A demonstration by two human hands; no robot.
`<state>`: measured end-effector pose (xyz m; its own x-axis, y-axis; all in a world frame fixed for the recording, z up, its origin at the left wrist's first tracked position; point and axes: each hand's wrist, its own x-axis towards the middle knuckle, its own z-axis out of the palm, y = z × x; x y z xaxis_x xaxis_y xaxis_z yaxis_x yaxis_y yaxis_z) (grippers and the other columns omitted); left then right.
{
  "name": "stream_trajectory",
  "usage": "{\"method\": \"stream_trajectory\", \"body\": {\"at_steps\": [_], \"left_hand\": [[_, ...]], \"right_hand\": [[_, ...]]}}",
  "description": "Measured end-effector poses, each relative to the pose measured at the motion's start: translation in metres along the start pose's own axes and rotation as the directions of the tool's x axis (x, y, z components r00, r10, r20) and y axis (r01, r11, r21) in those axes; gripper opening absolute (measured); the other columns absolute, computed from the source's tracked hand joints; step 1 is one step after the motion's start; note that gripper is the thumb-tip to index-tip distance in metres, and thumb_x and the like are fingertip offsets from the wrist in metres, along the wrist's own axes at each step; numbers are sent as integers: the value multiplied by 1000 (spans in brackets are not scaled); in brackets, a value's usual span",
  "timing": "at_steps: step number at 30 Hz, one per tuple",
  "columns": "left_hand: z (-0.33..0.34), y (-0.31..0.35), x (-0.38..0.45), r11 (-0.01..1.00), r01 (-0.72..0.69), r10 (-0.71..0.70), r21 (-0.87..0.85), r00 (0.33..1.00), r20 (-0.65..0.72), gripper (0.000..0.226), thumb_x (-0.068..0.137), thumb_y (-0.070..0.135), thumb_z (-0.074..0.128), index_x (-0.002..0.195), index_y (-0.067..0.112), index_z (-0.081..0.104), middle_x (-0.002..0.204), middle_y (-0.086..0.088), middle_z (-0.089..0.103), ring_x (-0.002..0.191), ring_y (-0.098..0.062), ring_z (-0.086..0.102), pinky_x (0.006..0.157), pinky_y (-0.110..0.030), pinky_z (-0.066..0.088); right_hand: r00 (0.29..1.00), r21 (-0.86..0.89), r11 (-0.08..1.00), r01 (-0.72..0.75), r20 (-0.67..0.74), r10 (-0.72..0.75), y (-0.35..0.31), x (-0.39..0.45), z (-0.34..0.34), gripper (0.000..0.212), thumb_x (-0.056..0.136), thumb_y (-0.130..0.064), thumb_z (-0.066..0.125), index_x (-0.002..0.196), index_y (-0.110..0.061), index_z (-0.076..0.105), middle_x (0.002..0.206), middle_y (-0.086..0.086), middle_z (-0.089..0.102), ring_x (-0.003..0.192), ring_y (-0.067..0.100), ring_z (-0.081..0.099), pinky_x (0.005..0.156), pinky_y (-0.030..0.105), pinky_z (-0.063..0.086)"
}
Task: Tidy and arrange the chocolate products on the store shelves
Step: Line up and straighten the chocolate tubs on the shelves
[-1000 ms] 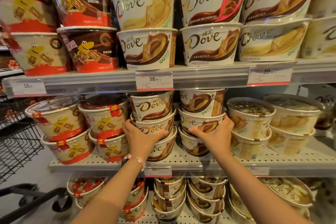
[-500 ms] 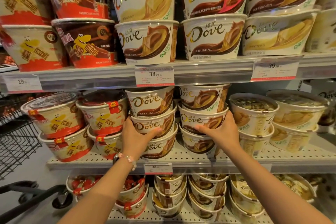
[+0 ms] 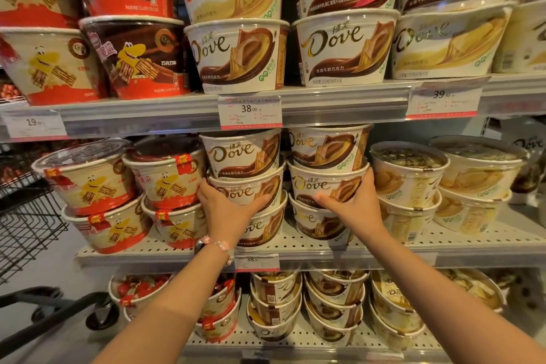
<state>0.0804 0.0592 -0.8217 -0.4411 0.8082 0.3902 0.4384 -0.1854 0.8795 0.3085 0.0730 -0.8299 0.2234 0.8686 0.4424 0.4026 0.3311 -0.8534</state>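
A: Grip, head view: we log our left hand curled round the middle Dove tub of the left stack, thumb across its front, fingers at its left side. Our right hand holds the middle Dove tub of the right stack the same way, thumb in front, fingers on its right side.

B: Position of stock?

A: Both held tubs sit on the middle shelf, each between a top Dove tub above and a bottom Dove tub beneath. The two stacks stand just beside each other, between our hands.

B: Neighbouring items?

A: Left of our left hand, red wafer tubs stacked two high. Right of our right hand, pale clear-lidded tubs, also two high. Above the grip, a 38.00 price tag on the upper shelf edge, with larger Dove tubs over it. Below our wrists, a lower shelf of smaller tubs. A beaded bracelet circles our left wrist. Far left of the grip, a wire cart.
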Motion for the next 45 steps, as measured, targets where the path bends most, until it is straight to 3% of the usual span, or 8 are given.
{"method": "stream_trajectory", "body": {"at_steps": [2, 4, 10, 19, 24, 29, 36, 45], "left_hand": [[8, 4, -3, 1000, 18, -17, 20, 999, -40, 136, 45, 41, 91, 145, 8, 5, 150, -13, 14, 140, -27, 16, 114, -39, 20], [12, 3, -3, 999, 23, -21, 23, 998, -58, 135, 44, 40, 91, 144, 7, 6, 149, -15, 17, 140, -28, 17, 113, -36, 19], [12, -8, 4, 1000, -5, 5, 1, 999, -49, 126, 46, 41, 90, 141, 6, 17, 145, -13, 31, 135, -26, 32, 108, -31, 27], [5, -10, 2, 999, -44, 44, -33, 999, -6, 126, 52, 39, 89, 147, 13, 11, 150, -6, 29, 137, -21, 30, 107, -29, 27], [-1, -27, -42, 992, -126, 127, 14, 980, -153, 105, 57, 29, 88, 139, 17, 23, 139, -4, 29, 128, -17, 31, 107, -32, 30], [19, -46, -60, 997, 43, -36, 71, 994, -104, 121, 48, 31, 91, 141, 7, 17, 141, -13, 24, 133, -29, 24, 111, -49, 26], [44, -49, -53, 978, 192, -182, 82, 976, -116, 136, 45, 40, 91, 145, 1, 6, 151, -19, 16, 141, -31, 13, 116, -42, 15], [48, -64, -46, 975, 174, -156, 135, 979, -134, 132, 46, 45, 89, 144, 4, 11, 149, -17, 28, 138, -31, 27, 114, -43, 24]], "right_hand": [[998, -33, 998, -49, -50, 47, -2, -3, 7, 140, 32, -74, 78, 146, -22, 15, 148, 2, 35, 137, 20, 34, 110, 46, 35], [994, -65, 995, -72, -90, 66, -4, -3, 11, 145, 28, -77, 74, 147, -21, 13, 150, 4, 32, 138, 22, 32, 110, 48, 35], [987, -78, 996, -46, -154, 34, -3, -1, 11, 117, 44, -52, 88, 140, -17, 31, 139, 1, 47, 129, 19, 44, 104, 41, 42], [997, -104, 995, 11, -71, -18, -4, -4, 2, 114, 52, -48, 87, 143, -17, 26, 143, 3, 41, 133, 19, 38, 104, 32, 34], [996, -143, 990, 21, -88, -33, 8, -41, -12, 98, 70, -36, 80, 146, -14, 22, 148, 7, 31, 136, 21, 31, 109, 35, 30], [987, -122, 985, -118, -119, 103, 29, -67, 1, 101, 70, -32, 81, 146, -11, 18, 148, 10, 28, 136, 25, 31, 110, 39, 32], [955, -124, 953, -276, -148, 257, 32, -58, 28, 128, 59, -44, 85, 149, -6, 4, 155, 14, 16, 143, 28, 17, 111, 39, 27], [957, -201, 944, -263, -178, 229, 36, -46, 35, 130, 49, -56, 85, 148, -11, 14, 149, 9, 33, 137, 26, 34, 105, 42, 37]]}}
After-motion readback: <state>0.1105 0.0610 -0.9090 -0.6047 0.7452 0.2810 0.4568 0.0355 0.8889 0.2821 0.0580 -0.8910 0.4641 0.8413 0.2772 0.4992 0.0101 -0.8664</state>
